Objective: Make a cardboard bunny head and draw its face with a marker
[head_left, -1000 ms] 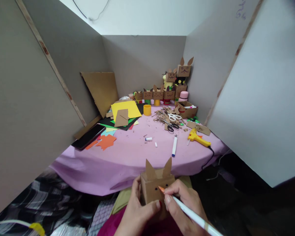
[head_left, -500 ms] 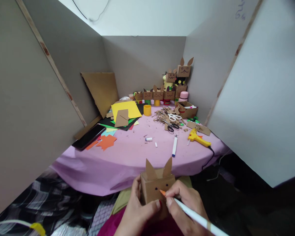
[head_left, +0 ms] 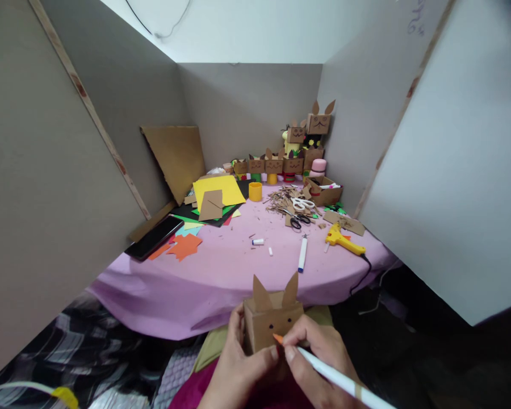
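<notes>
Two dots (head_left: pixel 271 326) on this eared cardboard box (head_left: pixel 259 329), left fingers (head_left: pixel 237 324) gripping it, right fingers (head_left: pixel 309 326) pinching a marker (head_left: pixel 334 371): likely drawing, steadiness needed next!

Over on the left, the phone (head_left: pixel 155 238) lies on the cloth (head_left: pixel 227 267), orange paper (head_left: pixel 185 246) just beside it! Behind, a brown card (head_left: pixel 211 207) on a yellow sheet (head_left: pixel 227 187). Across now to the scraps (head_left: pixel 281 199), white scissors (head_left: pixel 303 203) on top, black scissors (head_left: pixel 301 217) nearer. Glue gun (head_left: pixel 344 239) far right, and cardboard heads (head_left: pixel 274 165) lining the back!
</notes>
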Tool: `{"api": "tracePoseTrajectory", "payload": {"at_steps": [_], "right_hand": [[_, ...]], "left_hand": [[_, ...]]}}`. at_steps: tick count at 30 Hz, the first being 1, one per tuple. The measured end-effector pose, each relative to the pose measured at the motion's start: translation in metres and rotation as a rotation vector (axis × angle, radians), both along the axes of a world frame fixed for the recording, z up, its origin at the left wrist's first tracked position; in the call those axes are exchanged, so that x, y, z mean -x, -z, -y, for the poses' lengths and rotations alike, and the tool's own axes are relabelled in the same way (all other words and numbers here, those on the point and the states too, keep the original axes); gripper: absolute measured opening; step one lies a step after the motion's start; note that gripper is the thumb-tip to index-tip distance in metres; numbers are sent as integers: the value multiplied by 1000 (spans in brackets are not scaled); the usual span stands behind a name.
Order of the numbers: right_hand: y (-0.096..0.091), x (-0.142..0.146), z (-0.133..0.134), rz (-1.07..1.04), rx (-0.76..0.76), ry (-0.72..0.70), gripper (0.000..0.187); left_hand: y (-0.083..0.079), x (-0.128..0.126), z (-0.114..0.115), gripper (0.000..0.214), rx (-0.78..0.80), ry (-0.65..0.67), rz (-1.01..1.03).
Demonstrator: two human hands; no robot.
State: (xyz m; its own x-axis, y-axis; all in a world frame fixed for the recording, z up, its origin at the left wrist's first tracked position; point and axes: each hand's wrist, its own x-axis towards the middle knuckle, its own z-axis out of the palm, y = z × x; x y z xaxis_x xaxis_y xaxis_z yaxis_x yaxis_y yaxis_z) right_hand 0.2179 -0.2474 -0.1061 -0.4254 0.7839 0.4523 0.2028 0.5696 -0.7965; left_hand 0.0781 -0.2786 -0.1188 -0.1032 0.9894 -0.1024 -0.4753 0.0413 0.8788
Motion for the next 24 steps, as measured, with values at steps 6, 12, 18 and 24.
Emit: {"api": "tracePoseTrajectory", "payload": {"at_steps": [6,12,18,24], "right_hand": [[0,-1,-1,33,-24,18,12],[-3,-1,-1,35,-63,-11,11],[0,1,-2,27,-47,-15,11],[4,2,-1,-12,-33,-9,9]], "left_hand": [[-1,0,1,71,8,-14,-46],[-1,1,0,70,36,-58,-100],[-7,-2,0,69,84,-102,-174],[-5,-1,0,70,89,-110,-178]]}}
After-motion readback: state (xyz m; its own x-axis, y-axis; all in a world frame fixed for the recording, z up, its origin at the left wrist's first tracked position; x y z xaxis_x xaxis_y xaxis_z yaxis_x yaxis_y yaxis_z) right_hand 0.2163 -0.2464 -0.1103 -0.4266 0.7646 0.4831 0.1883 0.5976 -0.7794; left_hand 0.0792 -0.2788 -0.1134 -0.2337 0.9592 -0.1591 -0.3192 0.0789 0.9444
